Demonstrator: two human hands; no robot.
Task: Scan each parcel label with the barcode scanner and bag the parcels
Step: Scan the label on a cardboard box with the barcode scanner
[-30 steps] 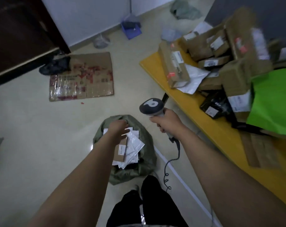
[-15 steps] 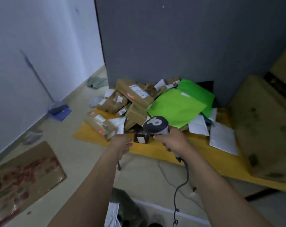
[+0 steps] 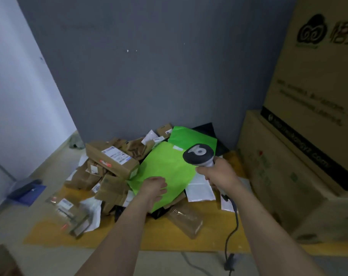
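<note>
A heap of parcels lies on a yellow table (image 3: 169, 236): brown cardboard boxes (image 3: 111, 158) with white labels at the left, two bright green mailer bags (image 3: 169, 166) in the middle, white envelopes (image 3: 201, 191) at the right. My right hand (image 3: 218, 173) grips the handle of a grey barcode scanner (image 3: 199, 154), held over the green bags with its cable (image 3: 231, 236) hanging down. My left hand (image 3: 154, 188) hovers with loosely curled fingers over the near edge of the front green bag and holds nothing. The bag for the parcels is out of view.
Large stacked cardboard cartons (image 3: 308, 136) stand at the right against the table. A grey partition wall (image 3: 149, 66) backs the pile. A blue dustpan (image 3: 25, 191) lies on the floor at the left. A clear-wrapped brown packet (image 3: 186, 219) sits near the table's front.
The view has swung up from the floor bag to the table. My left hand has left the bag and moved over the green mailer; the scanner has risen above the pile.
</note>
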